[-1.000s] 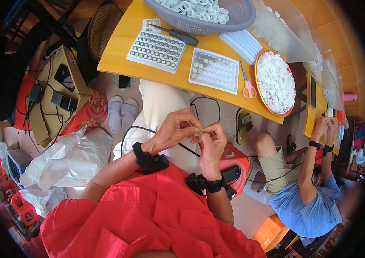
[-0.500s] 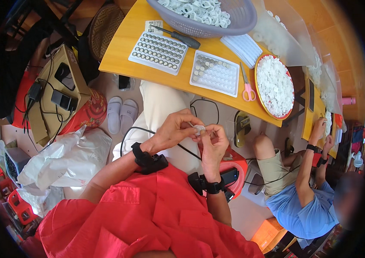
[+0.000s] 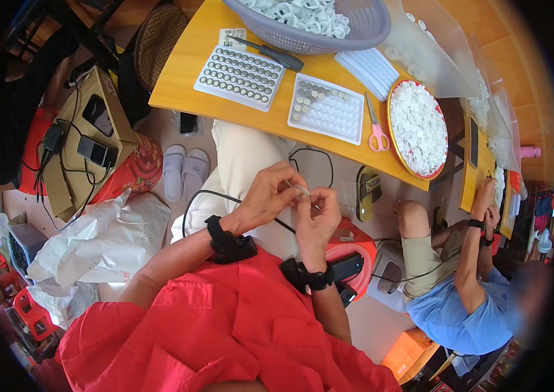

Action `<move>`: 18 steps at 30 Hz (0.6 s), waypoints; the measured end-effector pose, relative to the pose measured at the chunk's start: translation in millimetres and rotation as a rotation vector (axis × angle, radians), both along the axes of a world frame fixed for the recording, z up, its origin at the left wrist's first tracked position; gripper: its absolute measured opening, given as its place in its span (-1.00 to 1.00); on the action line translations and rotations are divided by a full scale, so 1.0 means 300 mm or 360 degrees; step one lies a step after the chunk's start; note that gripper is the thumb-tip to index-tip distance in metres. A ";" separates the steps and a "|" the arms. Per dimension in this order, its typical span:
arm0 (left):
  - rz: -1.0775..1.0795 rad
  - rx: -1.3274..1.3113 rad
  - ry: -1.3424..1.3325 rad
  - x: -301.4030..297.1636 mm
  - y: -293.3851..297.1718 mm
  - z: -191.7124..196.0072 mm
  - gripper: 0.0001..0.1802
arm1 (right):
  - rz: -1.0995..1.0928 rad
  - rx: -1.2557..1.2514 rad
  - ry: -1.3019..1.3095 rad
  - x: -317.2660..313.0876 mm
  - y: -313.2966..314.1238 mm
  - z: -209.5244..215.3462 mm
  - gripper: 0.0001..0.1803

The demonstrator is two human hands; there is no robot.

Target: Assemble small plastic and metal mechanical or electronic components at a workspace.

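While both hands meet over the lap | left hand (image 3: 265, 196) and right hand (image 3: 316, 219) pinch small pale plastic ring (image 3: 301, 191), each grip clenched on it, close for fingertip control | yellow wooden surface (image 3: 179, 78) keeps trays within reach

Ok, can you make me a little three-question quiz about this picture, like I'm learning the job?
1. True or false: the pink-handled scissors lie on the floor.
2. What do the left hand and right hand pinch together? A) a screwdriver B) a small white ring C) a sandal
3. Fill in: the round red-rimmed tray is full of small ____ pieces.

Key: 1 false, they lie on the yellow table. 2 B. 3 white.
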State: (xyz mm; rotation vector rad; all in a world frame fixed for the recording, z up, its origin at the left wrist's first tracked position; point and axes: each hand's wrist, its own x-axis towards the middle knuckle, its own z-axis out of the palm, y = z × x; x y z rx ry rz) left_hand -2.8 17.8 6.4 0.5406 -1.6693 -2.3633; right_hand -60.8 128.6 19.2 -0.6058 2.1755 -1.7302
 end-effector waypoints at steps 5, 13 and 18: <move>0.0023 0.0116 0.0051 -0.004 -0.006 0.002 -0.88 | -0.0007 0.0028 0.0128 -0.010 0.008 -0.024 -0.93; -0.0180 0.0156 0.0068 0.006 -0.039 0.012 -0.74 | -0.0007 -0.0378 -0.0658 -0.030 0.008 0.019 -0.91; -0.0167 0.0190 0.0060 0.006 -0.037 0.013 -0.75 | -0.0003 -0.0263 -0.0493 -0.030 0.005 0.019 -0.89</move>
